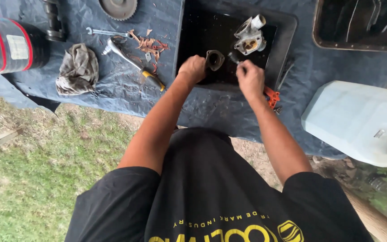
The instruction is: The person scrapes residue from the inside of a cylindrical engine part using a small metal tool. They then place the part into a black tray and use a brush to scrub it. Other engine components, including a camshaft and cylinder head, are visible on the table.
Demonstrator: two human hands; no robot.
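Note:
My left hand [192, 69] grips a small dark metal housing with a round hole [215, 59] over a black tray [287, 31]. My right hand [250, 79] holds a small brush [234, 58], whose bristles sit beside the housing. A grey metal carburettor-like part [250, 36] lies further back in the tray. The tray holds dark liquid. Both forearms reach out from my black shirt.
A blue tarp [113, 89] covers the ground. On it lie a grey rag [78, 69], a ratchet with a yellow handle [133, 60], a wrench [104, 32], a gear [118, 7], a black-and-red cylinder [5, 42] and an orange tool [272, 96]. A white plastic cover [359, 121] lies right.

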